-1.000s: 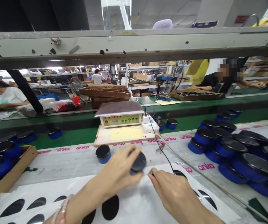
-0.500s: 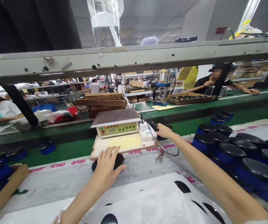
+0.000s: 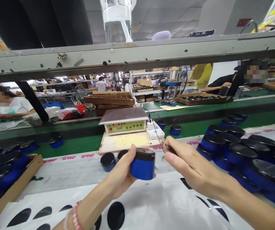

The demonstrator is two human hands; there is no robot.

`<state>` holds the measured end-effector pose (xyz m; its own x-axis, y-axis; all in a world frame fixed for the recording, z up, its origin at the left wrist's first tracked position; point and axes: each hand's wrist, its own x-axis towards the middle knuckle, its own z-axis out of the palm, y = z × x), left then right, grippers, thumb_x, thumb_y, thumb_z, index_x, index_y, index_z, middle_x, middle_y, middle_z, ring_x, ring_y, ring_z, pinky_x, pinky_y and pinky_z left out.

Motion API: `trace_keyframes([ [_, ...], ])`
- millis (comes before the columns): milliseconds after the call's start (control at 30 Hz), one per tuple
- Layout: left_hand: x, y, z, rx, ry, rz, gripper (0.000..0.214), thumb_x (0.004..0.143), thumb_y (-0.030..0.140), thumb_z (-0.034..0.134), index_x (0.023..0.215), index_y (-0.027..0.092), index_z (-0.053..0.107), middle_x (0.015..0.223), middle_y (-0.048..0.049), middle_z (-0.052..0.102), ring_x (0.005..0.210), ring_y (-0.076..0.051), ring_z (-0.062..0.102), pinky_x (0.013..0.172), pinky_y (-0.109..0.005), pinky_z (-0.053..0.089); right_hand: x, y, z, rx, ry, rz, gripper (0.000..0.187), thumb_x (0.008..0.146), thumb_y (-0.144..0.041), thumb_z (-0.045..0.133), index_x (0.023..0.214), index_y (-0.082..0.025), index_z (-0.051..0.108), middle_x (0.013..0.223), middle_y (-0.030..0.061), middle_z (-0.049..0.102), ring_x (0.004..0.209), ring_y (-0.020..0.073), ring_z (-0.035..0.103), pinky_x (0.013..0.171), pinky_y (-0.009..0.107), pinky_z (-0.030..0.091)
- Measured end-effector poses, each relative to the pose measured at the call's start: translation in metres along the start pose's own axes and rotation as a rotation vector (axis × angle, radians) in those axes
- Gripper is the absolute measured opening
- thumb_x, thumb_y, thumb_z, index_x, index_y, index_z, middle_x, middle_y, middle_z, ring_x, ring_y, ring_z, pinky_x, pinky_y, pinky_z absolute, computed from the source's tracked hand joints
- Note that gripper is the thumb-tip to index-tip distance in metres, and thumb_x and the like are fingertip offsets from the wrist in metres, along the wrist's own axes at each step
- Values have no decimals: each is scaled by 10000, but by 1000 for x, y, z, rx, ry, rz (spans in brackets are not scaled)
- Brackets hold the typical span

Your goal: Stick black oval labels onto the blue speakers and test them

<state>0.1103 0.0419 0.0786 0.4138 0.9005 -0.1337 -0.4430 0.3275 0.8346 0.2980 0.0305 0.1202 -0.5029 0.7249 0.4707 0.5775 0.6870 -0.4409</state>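
My left hand [image 3: 122,175] grips a blue jar with a black lid [image 3: 142,167], tilted a little and raised over the white sheet [image 3: 166,198]. Close to it on the right, my right hand [image 3: 187,163] is closed around a slim dark tool [image 3: 171,148]; its exact kind is mostly hidden by the fingers. Tool and jar look apart. Behind my left hand stand a second jar [image 3: 108,161] and another one partly covered by my thumb. Black round pieces [image 3: 115,215] lie on the white sheet below.
A control box [image 3: 125,126] and a white plug adapter [image 3: 155,131] with cables sit on a board ahead. Many blue jars [image 3: 242,153] crowd the right; more fill a cardboard box [image 3: 35,161] at left. A green conveyor [image 3: 77,145] crosses behind, under a shelf beam [image 3: 147,48].
My left hand has gone from resting over a jar to holding one up. My right hand has come back from beside the adapter toward the jar, closed on the dark tool.
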Motion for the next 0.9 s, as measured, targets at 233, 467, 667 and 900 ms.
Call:
trace_keyframes([
  [233, -19, 7, 1, 17, 133, 140, 535, 827, 618, 528, 1105, 172, 627, 1018, -75, 687, 883, -181, 653, 741, -255, 545, -11, -4, 21, -65, 51, -199, 326, 1008, -278, 337, 696, -218, 411, 583, -50, 465, 469, 104, 396, 467, 257, 283],
  [467, -27, 1, -2, 202, 100, 227, 577, 832, 683, 434, 1134, 211, 568, 1067, -66, 631, 911, -190, 616, 738, -294, 538, -13, -7, 18, -267, 68, -224, 359, 1004, -282, 340, 667, -212, 442, 523, -43, 469, 421, 114, 397, 450, 282, 240],
  [667, -35, 0, -9, 861, 143, 460, 539, 794, 558, 626, 1201, 268, 425, 1069, -29, 576, 985, -188, 566, 890, -334, 476, -20, -5, 25, -414, 117, -229, 385, 991, -239, 331, 625, -211, 450, 501, -24, 499, 364, 129, 412, 426, 308, 210],
  [900, -41, 3, -4, 1706, 175, 1152, 676, 809, 429, 660, 1358, 144, 386, 1146, -123, 410, 1120, -269, 474, 964, -428, 468, -27, 12, 43, 155, -32, 0, 172, 974, -165, 371, 1026, -237, 518, 855, -10, 653, 696, 131, 616, 599, 241, 441],
])
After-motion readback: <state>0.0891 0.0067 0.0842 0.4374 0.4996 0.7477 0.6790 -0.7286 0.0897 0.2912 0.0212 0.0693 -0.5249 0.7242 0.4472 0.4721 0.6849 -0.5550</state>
